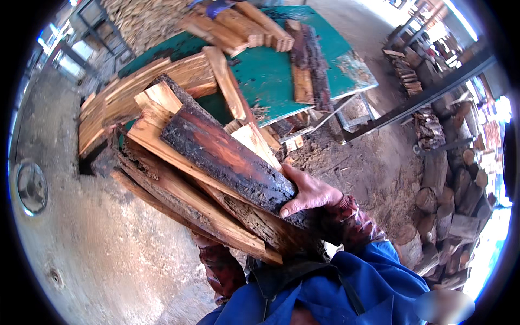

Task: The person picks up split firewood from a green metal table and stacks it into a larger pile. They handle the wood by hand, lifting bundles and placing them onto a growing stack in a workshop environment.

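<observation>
A stack of split firewood (216,189) rests in front of my body, held off the ground and slanting up toward the far left. Some pieces show pale fresh wood, others dark wet bark. My right hand (311,189) wraps round the near right side of the bark-covered piece on top, thumb on the bark and fingers over its far edge. From the lower left, my left forearm (219,265) in a patterned sleeve reaches under the stack. The wood hides my left hand and its fingers.
Beyond the stack stands a green table (260,81) with several split logs (238,27) on it. More split pieces (146,92) lie at its left. A metal bar (428,97) crosses at the right, near piled round logs (444,211). Bark litter (336,162) covers the floor.
</observation>
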`<state>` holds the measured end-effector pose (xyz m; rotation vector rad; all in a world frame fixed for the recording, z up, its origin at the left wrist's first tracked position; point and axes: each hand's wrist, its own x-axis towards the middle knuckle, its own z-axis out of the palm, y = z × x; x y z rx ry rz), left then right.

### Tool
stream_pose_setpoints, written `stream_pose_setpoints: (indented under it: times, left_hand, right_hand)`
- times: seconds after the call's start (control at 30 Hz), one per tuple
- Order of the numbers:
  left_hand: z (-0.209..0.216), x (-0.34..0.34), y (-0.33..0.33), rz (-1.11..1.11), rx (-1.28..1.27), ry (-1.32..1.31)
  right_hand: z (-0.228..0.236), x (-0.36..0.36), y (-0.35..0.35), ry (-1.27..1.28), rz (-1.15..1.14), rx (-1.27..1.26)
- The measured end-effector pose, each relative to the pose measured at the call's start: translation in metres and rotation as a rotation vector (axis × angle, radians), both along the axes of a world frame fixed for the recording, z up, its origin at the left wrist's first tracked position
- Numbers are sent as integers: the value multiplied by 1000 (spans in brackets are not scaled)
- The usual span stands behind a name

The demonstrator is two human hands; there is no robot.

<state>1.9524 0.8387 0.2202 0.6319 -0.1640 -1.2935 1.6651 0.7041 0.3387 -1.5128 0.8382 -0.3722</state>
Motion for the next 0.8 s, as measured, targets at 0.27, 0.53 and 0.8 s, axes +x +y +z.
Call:
stream_pose_setpoints:
  times: [0.27,0.53,0.8]
  left_hand:
    - [2,-105,-50,-358,-169,-43]
    - [23,-297,-87,-693,-183,-87]
    - [32,-503,-99,-1079,-193,2]
  right_hand:
    - [23,-142,49,-43,-234,-57]
    - [39,-329,135,-129,-654,-144]
    - [40,-474,230,-289,-1144,-95]
